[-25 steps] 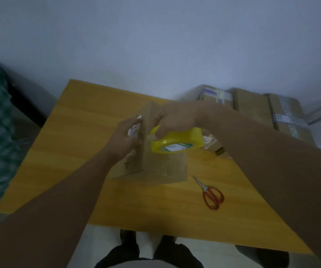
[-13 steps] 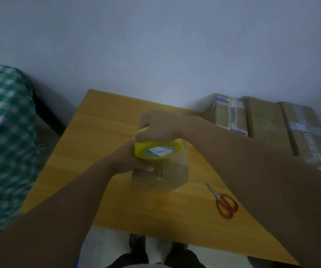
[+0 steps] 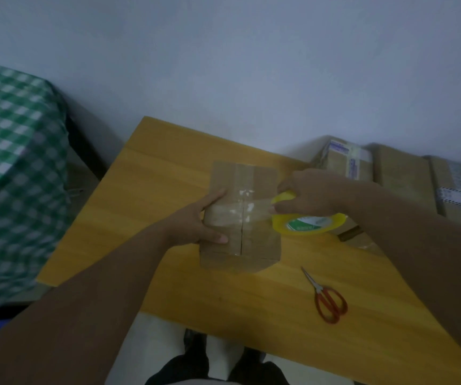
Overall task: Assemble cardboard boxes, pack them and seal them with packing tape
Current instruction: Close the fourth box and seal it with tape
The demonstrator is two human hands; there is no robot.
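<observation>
A person's dark trousers (image 3: 218, 368) are showing at the bottom edge, cut off by the frame. Two bare forearms are reaching in over a yellow wooden counter (image 3: 251, 307). Red-handled scissors (image 3: 328, 297) are lying on the counter near the right forearm, apart from everything else.

A cardboard box (image 3: 240, 218) is sitting at the middle of the counter, its top flaps meeting in a seam. The left hand (image 3: 196, 222) is gripping the box's left side, thumb pressing on the top face and fingers curling around the edge. The right hand (image 3: 308, 197) is clasping a yellow tape roll (image 3: 311, 223) just beside the box's right edge. A clear strip is running from the roll across the box top, glinting and hard to trace. The fingertips are hiding behind the roll, and the green and white label in its core is too blurred to read.

Beyond the counter's far right corner, sealed boxes (image 3: 401, 176) are standing in a row, partly hidden by the right forearm. A green checked cloth (image 3: 9, 162) is blurring off the left edge. A pale wall (image 3: 223, 65) is filling the background.
</observation>
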